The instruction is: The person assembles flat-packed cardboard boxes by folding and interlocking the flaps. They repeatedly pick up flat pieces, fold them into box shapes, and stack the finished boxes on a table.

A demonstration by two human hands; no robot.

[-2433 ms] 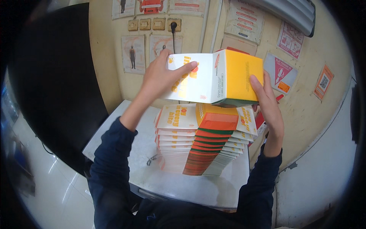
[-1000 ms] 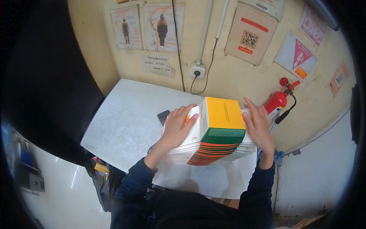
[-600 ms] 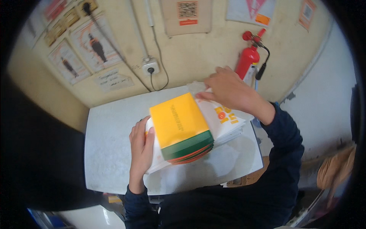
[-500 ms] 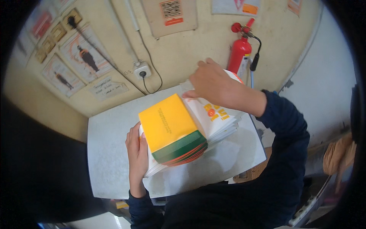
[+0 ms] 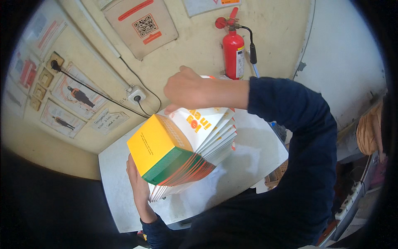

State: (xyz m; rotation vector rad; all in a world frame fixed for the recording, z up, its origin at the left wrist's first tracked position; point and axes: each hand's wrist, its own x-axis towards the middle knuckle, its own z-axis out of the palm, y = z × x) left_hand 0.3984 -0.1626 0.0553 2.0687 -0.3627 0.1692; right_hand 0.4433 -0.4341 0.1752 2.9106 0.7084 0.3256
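A thick stack of printed card cartons [image 5: 151, 145], nested one in another, stands tilted on the white table. Yellow and green panels face up and toward me, with white flaps to the right. My left hand [image 5: 139, 186] grips the stack's left side, its fingers partly hidden behind the card. Over the far end of the stack, my right hand [image 5: 188, 89] is bent with its fingers curled and its thumb by the white top flap [image 5: 197, 124]. What those curled fingers hold, if anything, is hidden.
The white table [image 5: 253, 153] stands against a wall with posters and a wall socket [image 5: 138, 96] with a plugged cable. A red fire extinguisher [image 5: 234, 54] is mounted beyond the table. At the right is a power strip [image 5: 347, 201], with part of another person [image 5: 369, 135] nearby.
The view has turned, shifting the wall to the left. The carton stack is tilted more, and its layered edges are spread wider. Both hands stay at the stack.
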